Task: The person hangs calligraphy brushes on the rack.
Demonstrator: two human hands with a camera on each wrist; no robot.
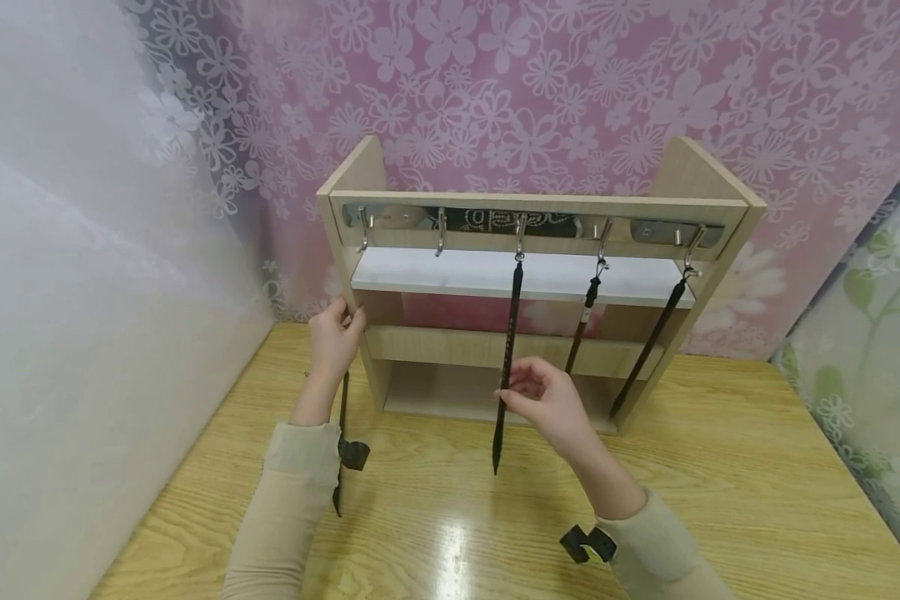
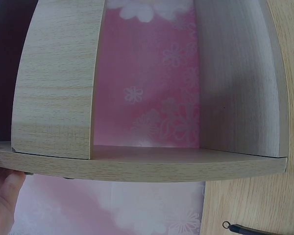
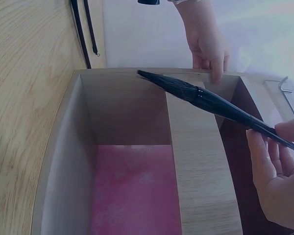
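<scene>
A dark calligraphy brush [image 1: 513, 317] hangs tip-down from the middle hook [image 1: 521, 237] of a light wooden shelf rack [image 1: 450, 346]. My right hand [image 1: 551, 404] pinches its handle between thumb and fingers below the middle. In the right wrist view its black bristle tip [image 3: 174, 87] points away from the hand. My left hand [image 1: 336, 337] grips the front edge of the rack's left side panel [image 2: 137, 169], with the thumb and fingers on either side of it. Two more brushes hang on the right: one with a brown handle [image 1: 579, 333] and a black one [image 1: 652, 342].
The two left hooks [image 1: 440, 233] hold nothing. On the wooden table [image 1: 420, 500], a dark brush [image 1: 343, 400] lies partly hidden beside my left forearm; the right wrist view shows two dark rods [image 3: 81, 34] there. A flowered pink backdrop [image 1: 495, 100] stands behind the rack.
</scene>
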